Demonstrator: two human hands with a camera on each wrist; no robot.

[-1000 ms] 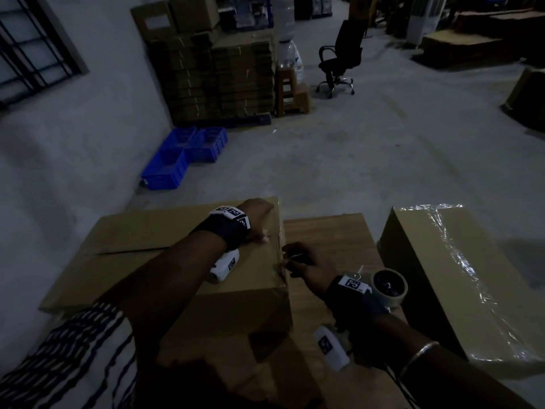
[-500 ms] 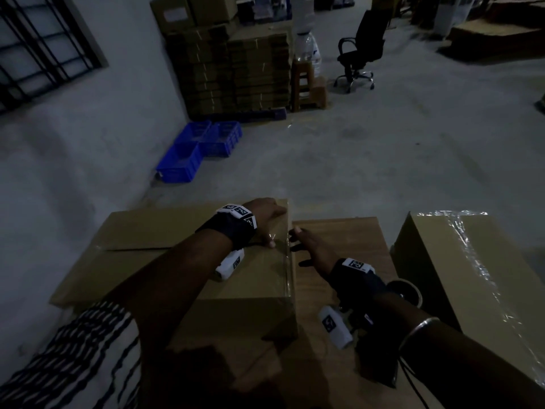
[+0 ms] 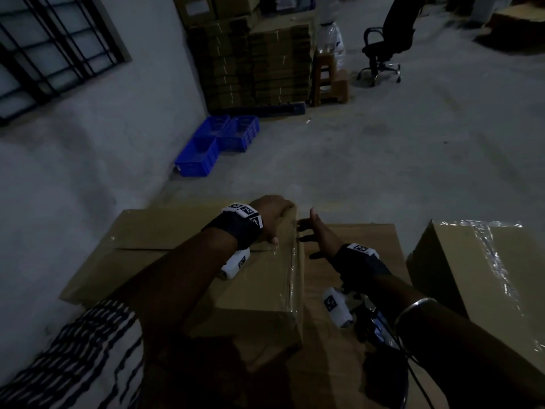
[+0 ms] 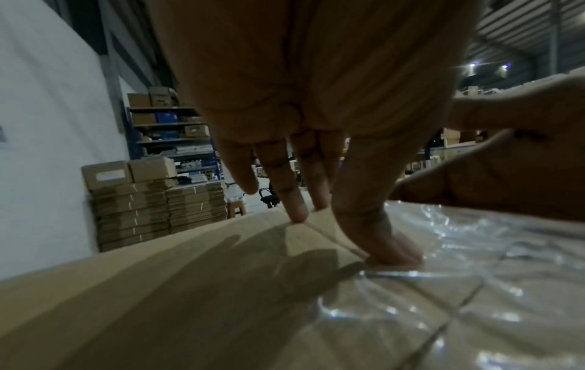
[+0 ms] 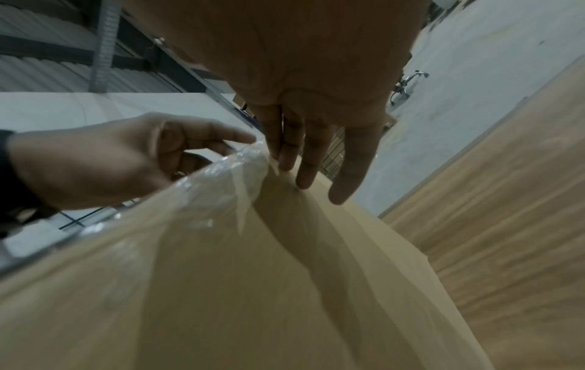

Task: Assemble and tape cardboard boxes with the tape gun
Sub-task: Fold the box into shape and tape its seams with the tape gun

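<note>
A brown cardboard box (image 3: 177, 261) lies on the wooden table (image 3: 354, 240), its top flaps closed. Clear tape (image 3: 293, 261) runs along its right edge. My left hand (image 3: 280, 225) rests flat on the box's far right corner, and its thumb (image 4: 389, 252) presses the tape (image 4: 475, 275). My right hand (image 3: 308, 234) is open, with spread fingers (image 5: 304, 175) touching the box's right side just below the taped edge. The dark shape (image 3: 379, 329) under my right forearm is probably the tape gun; it is mostly hidden.
A second box (image 3: 486, 276), wrapped in clear tape, stands at the table's right. Across the concrete floor are blue crates (image 3: 218, 143), stacked flat cartons (image 3: 253, 60), a wooden stool (image 3: 327, 81) and an office chair (image 3: 386, 39). A wall runs along the left.
My right hand has let go near the box's right edge, slid farther along that side and spread open. The left hand stays on the box's far corner.
</note>
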